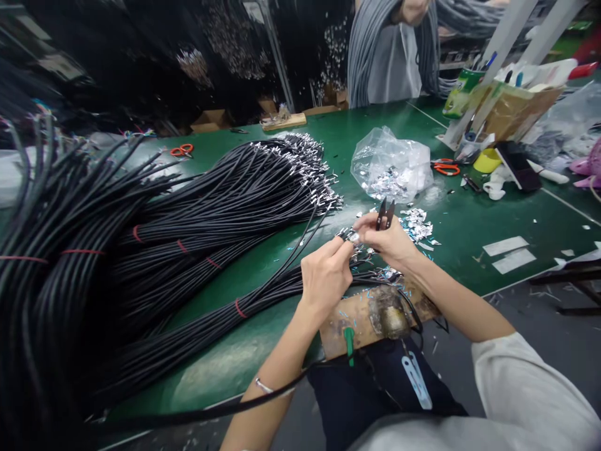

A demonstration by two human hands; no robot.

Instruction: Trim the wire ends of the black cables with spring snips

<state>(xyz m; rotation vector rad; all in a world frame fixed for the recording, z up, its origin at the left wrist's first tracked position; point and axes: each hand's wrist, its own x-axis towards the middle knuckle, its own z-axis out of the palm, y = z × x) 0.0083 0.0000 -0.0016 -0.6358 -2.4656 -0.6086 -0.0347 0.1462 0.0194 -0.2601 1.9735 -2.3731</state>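
Note:
My left hand is closed around the end of a black cable, whose stripped, silvery tip shows just past the fingers. My right hand meets it there, fingers curled, with a pair of dark thread snips tucked in it, blades pointing up. Whether the right fingertips also pinch the cable tip is too small to tell. Under both hands runs a bundle of black cables, tied with a red band. Scraps of foil lie just beyond the right hand.
Large black cable bundles with stripped ends fill the left side. A clear plastic bag of scraps and orange-handled scissors lie ahead. At the front edge is a wooden board with a metal fixture. Another person's hand holds grey cables.

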